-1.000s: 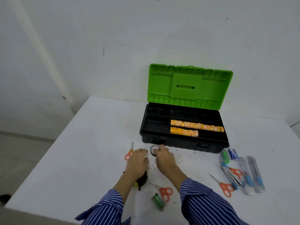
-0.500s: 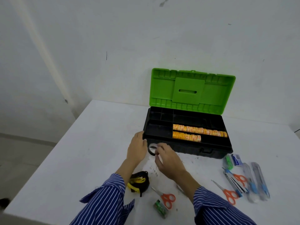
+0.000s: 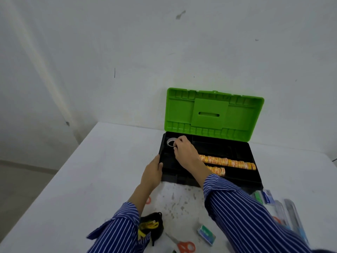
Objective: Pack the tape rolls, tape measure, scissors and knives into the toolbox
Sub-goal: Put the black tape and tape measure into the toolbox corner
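Tabletop [image 3: 87, 179] is white, set against a pale wall [image 3: 127, 52]. Toolbox [image 3: 242, 181] sits on it, black tray, green lid [image 3: 215, 114] standing open at the back. Two rows of orange tape rolls [image 3: 231, 163] lie in the tray's long middle slots.

Your right sleeve [image 3: 246, 216] crosses over the box front; your left sleeve [image 3: 118, 227] is low in view. Your right hand [image 3: 184, 152] reaches into the tray's back-left corner, fingers curled on a clear tape roll [image 3: 171, 142], which sits in or just over that corner compartment; can't tell if it's touching the floor. Your left hand [image 3: 152, 173] grips the box's left front rim, thumb over the edge.

Tape measure [image 3: 151, 225], black and yellow, lies on the tabletop just beside your left sleeve. Orange scissors [image 3: 184, 246] at the bottom edge, a small green packet [image 3: 207, 234] near them. Another orange handle [image 3: 148, 200] peeks out by your left wrist. Knives [image 3: 291, 212] and a blurred clutter lie right of the box, partly hidden by your right sleeve.
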